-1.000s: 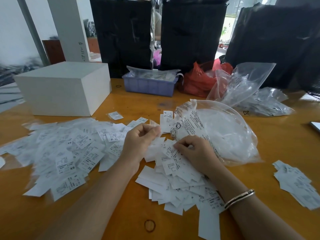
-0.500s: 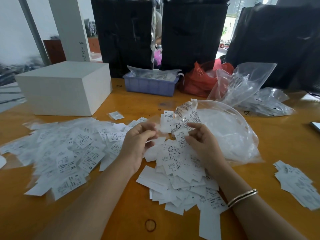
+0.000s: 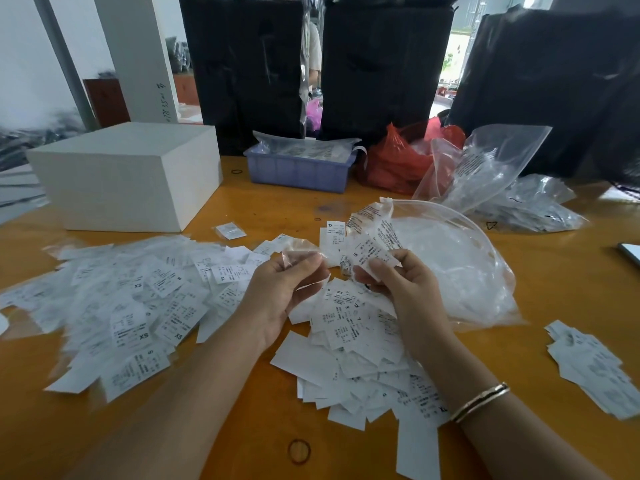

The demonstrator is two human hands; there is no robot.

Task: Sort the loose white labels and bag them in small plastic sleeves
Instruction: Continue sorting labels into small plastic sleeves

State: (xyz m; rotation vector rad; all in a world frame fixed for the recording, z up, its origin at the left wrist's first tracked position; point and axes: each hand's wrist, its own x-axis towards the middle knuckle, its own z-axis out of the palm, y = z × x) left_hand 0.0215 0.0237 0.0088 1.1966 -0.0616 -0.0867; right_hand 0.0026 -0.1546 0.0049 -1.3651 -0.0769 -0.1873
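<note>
1. Head view: both hands are raised just above the orange counter [image 3: 561, 271], close together over a heap of loose white labels [image 3: 353, 344].
2. Left hand [image 3: 280, 292]: fingers curled, thumb and fingertips pinching a small clear plastic sleeve [image 3: 300, 258].
3. Right hand [image 3: 401, 289]: fingers curled, pinching a few printed labels [image 3: 372, 251], one marked "S".
4. A second, wider spread of sleeved labels [image 3: 121, 299] lies on the counter left of the hands; sizes "XS", "S" and "XL" are legible.
5. A large clear bag [image 3: 460, 268] lies just right of the hands.
6. A small label stack [image 3: 588, 365] sits at the right edge.
7. Far side of counter: white box [image 3: 128, 174], blue tray [image 3: 298, 168], red bag [image 3: 394, 161].
8. A rubber band [image 3: 299, 451] lies near the front edge.
</note>
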